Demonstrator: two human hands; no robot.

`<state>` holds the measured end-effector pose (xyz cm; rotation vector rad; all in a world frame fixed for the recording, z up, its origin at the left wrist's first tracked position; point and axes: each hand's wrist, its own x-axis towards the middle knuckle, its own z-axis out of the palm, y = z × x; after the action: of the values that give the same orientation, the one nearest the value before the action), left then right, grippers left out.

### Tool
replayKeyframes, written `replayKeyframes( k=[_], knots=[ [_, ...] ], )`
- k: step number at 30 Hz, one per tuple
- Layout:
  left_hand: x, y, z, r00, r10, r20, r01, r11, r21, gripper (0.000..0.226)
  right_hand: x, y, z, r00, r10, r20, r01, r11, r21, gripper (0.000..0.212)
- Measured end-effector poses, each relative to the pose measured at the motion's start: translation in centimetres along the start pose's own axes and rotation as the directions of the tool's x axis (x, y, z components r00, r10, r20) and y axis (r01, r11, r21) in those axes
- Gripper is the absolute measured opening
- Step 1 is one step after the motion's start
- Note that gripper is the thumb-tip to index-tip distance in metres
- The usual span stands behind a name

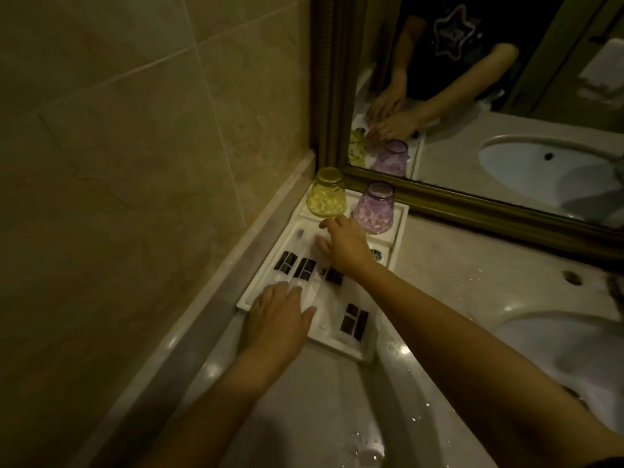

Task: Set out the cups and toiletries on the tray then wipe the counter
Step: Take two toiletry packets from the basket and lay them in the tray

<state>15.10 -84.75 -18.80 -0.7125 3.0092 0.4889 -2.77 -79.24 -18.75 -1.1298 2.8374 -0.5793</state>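
Observation:
A white tray (398, 239) sits on the counter in the corner by the wall and mirror. At its far end a yellow cup (327, 193) and a purple cup (374, 208) stand upside down. White toiletry packets with black labels (304, 267) lie in a row on the tray, and another packet (354, 321) lies near the tray's front right. My left hand (278, 315) rests flat, fingers spread, on the near ends of the packets. My right hand (344, 246) reaches over the packets' far ends, fingertips down just before the cups. Whether either hand grips a packet is hidden.
A beige counter (456, 271) carries water drops near the front. A white sink basin (567, 352) lies at the right. A gold-framed mirror (472, 204) stands behind the tray, a tiled wall (135, 130) at the left with a raised ledge (209, 298).

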Motion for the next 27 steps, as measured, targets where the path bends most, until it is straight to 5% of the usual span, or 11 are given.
replayKeyframes(
  k=[10, 21, 27],
  knots=[
    [0.9, 1.7, -4.9, 0.988, 0.07, 0.138, -0.071, 0.997, 0.002, 0.058, -7.9, 0.5, -4.5, 0.969, 0.212, 0.127, -0.202, 0.976, -0.082, 0.08],
    [-3.7, 11.6, -6.6, 0.948, 0.308, 0.081, -0.307, 0.951, -0.027, 0.052, -22.5, 2.3, -12.5, 0.895, 0.438, 0.089, -0.444, 0.894, 0.061, 0.08],
    [-6.8, 20.9, -7.1, 0.842, 0.539, -0.009, -0.535, 0.834, -0.138, 0.039, -31.6, 5.3, -18.9, 0.854, 0.52, 0.027, -0.515, 0.835, 0.192, 0.073]
  ],
)
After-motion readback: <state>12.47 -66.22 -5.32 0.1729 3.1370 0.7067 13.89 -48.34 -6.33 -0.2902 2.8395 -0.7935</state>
